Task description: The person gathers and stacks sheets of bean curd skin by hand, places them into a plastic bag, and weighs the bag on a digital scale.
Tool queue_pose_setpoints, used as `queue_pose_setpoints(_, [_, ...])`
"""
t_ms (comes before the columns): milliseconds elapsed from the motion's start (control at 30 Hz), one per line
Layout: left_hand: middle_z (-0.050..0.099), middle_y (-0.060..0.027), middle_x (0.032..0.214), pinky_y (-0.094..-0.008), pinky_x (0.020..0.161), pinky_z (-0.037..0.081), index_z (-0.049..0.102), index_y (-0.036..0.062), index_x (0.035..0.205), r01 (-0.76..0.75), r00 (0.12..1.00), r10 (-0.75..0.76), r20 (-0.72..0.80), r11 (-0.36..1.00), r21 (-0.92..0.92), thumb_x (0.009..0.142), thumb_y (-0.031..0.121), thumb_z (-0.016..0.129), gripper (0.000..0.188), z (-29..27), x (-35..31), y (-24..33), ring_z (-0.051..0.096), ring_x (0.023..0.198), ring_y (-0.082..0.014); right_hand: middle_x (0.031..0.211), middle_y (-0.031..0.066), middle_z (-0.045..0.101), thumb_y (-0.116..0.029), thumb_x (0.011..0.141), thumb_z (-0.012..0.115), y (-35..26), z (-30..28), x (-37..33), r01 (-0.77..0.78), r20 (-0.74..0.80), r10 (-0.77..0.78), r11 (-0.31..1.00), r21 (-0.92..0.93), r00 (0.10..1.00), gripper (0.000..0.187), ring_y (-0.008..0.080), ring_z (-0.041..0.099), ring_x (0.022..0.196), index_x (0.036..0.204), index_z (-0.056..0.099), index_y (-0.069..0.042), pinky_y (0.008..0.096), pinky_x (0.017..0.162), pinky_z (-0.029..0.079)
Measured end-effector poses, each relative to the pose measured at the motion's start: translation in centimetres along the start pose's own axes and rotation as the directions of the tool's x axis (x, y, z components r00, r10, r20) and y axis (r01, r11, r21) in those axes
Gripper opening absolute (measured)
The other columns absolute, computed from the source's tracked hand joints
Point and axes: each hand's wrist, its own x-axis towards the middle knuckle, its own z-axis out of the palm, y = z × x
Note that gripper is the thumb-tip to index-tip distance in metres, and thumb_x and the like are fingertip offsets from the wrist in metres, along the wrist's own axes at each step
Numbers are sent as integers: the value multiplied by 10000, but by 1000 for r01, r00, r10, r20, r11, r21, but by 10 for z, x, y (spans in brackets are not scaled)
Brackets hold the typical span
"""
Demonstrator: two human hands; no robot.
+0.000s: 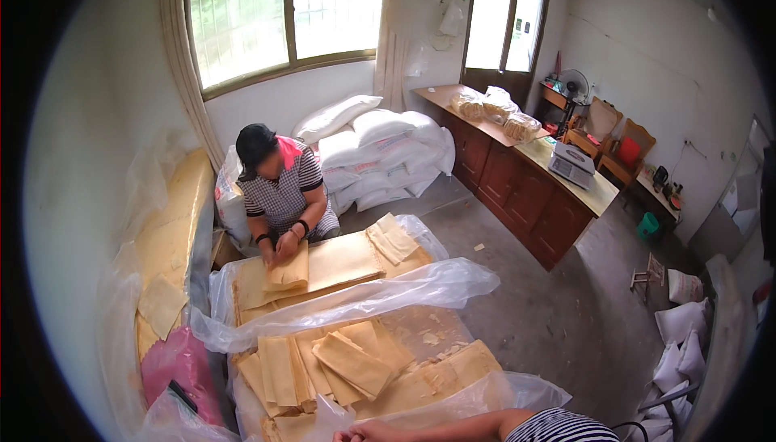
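My right hand (pixel 365 432) is at the lower edge, its forearm coming in from the right out of a striped sleeve. The fingers look curled, partly cut off by the frame, and what they hold is hidden. Clear plastic film (pixel 330 416) stands up in a peak beside them. Just beyond lie folded tan sheets (pixel 353 364), resembling bean curd skins, stacked and overlapping on more sheets of the same kind. My left hand is out of view. Across from me a co-worker (pixel 283 183) has both hands on a folded tan sheet (pixel 288 274), on a flat stack (pixel 343 258).
Clear plastic (pixel 356 305) runs between the two stacks. A pink bag (pixel 182 373) and a long plastic-covered stack (pixel 174 240) are at left. White sacks (pixel 380 151) are piled behind the co-worker. A wooden counter (pixel 517 183) with a scale (pixel 571 165) stands at back right.
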Motion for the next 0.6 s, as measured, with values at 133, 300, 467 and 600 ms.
queue_pose_setpoints(133, [631,-98,899,-271,610,546,587,0,1003,109,993,-106,53,993,-54,863,105,607,176,19,-3,18,632,760,-182,680,125,651,-229,755,675,-7,-38,-12,55,56,-61,992,112,997,172,231,631,581,783,669,-60,369,547,492])
queue_pose_setpoints(300, [649,-116,926,-286,666,549,602,-25,1028,94,996,-93,19,988,-124,863,124,623,223,38,4,12,647,795,-192,706,91,677,-227,811,675,5,-56,-20,-198,64,188,934,298,980,201,130,646,632,823,672,-27,288,589,520])
queue_pose_setpoints(467, [654,-126,950,-293,671,558,609,-27,1016,84,996,-80,27,960,-268,852,93,611,202,49,-2,1,651,801,-199,644,55,628,-231,808,687,2,-63,-36,-152,-5,152,985,78,988,204,152,592,598,819,655,-30,321,545,477])
queue_pose_setpoints(600, [657,-138,982,-302,697,557,614,-20,1012,104,994,-96,49,973,-204,852,100,612,201,41,23,-14,651,847,-198,625,16,561,-287,853,650,20,-52,-41,-19,41,19,1000,2,999,235,130,542,622,821,630,-55,303,574,439])
